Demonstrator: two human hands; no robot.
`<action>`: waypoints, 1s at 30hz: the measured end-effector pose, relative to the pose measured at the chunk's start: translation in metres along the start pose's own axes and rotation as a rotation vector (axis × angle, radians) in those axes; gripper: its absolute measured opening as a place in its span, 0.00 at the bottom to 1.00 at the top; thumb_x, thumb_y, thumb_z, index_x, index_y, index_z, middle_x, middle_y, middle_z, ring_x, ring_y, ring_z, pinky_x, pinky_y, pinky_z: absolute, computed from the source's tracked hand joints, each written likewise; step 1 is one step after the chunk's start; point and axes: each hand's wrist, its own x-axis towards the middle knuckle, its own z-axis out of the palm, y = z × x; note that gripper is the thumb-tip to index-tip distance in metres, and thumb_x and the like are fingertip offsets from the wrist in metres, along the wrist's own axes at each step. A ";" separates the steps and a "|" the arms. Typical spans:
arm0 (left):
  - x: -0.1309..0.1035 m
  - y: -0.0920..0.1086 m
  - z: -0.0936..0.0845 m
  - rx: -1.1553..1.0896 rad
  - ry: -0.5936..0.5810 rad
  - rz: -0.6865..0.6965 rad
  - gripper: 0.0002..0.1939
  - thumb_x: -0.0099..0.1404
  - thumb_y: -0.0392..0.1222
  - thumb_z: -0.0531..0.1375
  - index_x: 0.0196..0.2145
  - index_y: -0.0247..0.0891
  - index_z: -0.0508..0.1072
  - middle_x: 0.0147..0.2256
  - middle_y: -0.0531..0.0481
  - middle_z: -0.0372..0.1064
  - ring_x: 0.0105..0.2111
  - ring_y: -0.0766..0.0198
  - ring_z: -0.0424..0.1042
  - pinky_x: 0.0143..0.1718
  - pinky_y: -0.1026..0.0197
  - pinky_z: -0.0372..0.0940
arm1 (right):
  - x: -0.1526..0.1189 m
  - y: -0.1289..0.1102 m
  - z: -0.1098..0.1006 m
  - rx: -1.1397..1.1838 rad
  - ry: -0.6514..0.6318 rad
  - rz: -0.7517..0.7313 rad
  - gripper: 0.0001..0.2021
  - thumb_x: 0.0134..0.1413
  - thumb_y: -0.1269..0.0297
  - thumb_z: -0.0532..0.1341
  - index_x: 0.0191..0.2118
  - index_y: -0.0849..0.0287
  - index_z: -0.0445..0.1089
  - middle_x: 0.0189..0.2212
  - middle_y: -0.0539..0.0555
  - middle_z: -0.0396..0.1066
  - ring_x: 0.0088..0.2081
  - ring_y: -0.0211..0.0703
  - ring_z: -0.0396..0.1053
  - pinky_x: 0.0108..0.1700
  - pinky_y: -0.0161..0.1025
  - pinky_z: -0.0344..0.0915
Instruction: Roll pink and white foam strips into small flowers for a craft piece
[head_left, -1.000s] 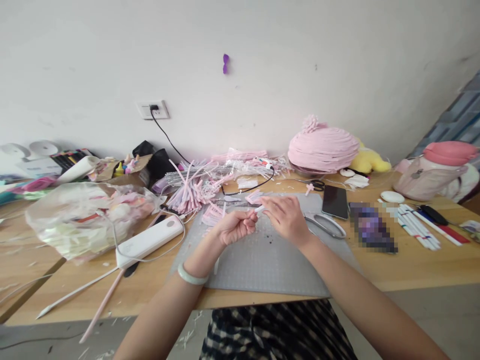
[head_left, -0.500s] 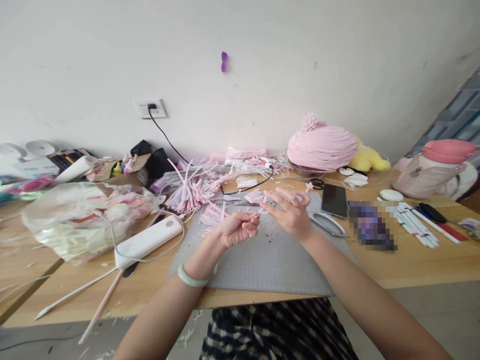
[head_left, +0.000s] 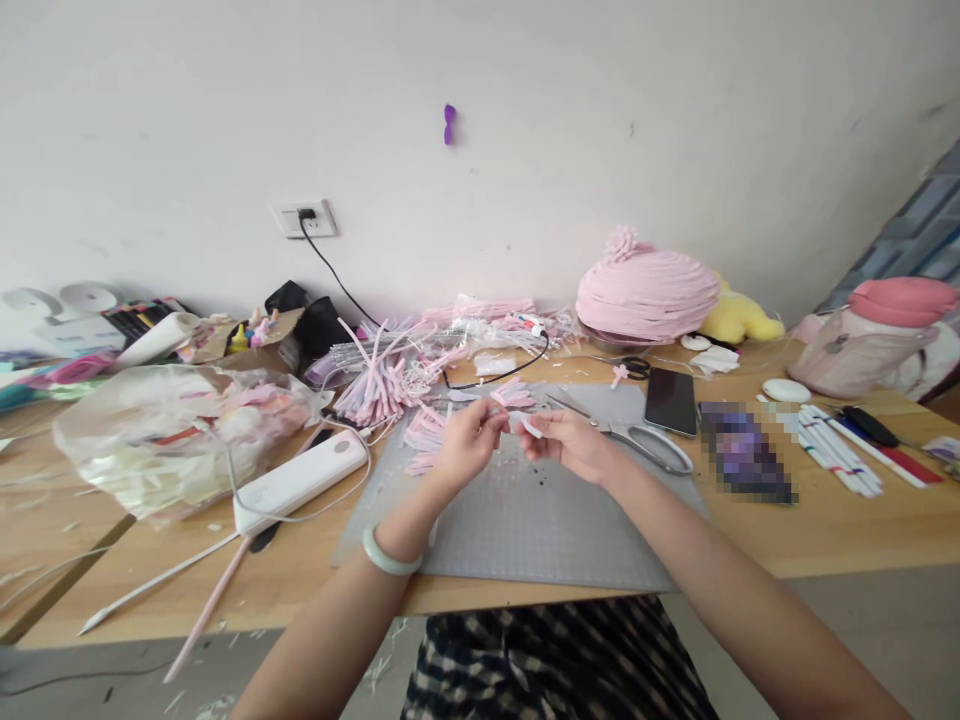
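Over the grey cutting mat (head_left: 525,540), my left hand (head_left: 474,440) is closed in a pinch, its fingertips at one end of a short white chenille stem piece (head_left: 531,427). My right hand (head_left: 576,445) pinches the other end, thumb and fingers curled round it. The fingertips of both hands almost meet. Just behind them lie short pink and lilac chenille stem pieces (head_left: 514,393). More cut pink pieces (head_left: 424,436) rest left of my left hand. Grey-handled scissors (head_left: 651,448) lie beside my right hand, their blades pointing behind it.
A bundle of pink chenille stems (head_left: 375,390) lies at the back. Left are a white power bank-like device (head_left: 300,482) with a cable and a plastic bag (head_left: 150,450). A phone (head_left: 670,400), black scissors (head_left: 637,368), markers (head_left: 836,450) and a pink-lidded jug (head_left: 862,340) stand or lie right.
My right hand has lowered and its spread fingers have closed on the white piece. My left hand has turned and risen slightly. The scissors' blades now show behind the right hand.
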 end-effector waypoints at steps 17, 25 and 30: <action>0.007 0.005 0.001 -0.880 -0.290 -0.876 0.12 0.57 0.24 0.48 0.21 0.29 0.65 0.16 0.59 0.51 0.10 0.82 0.42 0.14 0.76 0.48 | -0.005 -0.004 -0.014 -1.413 0.415 -0.788 0.12 0.61 0.66 0.52 0.46 0.49 0.69 0.43 0.51 0.72 0.43 0.40 0.65 0.45 0.42 0.46; 0.007 0.002 0.001 -0.705 -0.291 -0.790 0.10 0.55 0.26 0.53 0.19 0.29 0.67 0.15 0.55 0.57 0.11 0.78 0.47 0.15 0.72 0.46 | -0.002 -0.003 -0.017 -1.258 0.279 -0.668 0.10 0.57 0.71 0.54 0.33 0.54 0.73 0.38 0.50 0.74 0.44 0.42 0.65 0.45 0.44 0.46; 0.008 -0.001 -0.005 -0.253 -0.092 -0.370 0.11 0.54 0.26 0.57 0.17 0.35 0.69 0.16 0.54 0.62 0.18 0.70 0.57 0.20 0.71 0.50 | 0.006 0.005 -0.011 -0.636 0.105 -0.239 0.15 0.56 0.64 0.54 0.22 0.60 0.70 0.21 0.52 0.71 0.29 0.40 0.66 0.36 0.40 0.54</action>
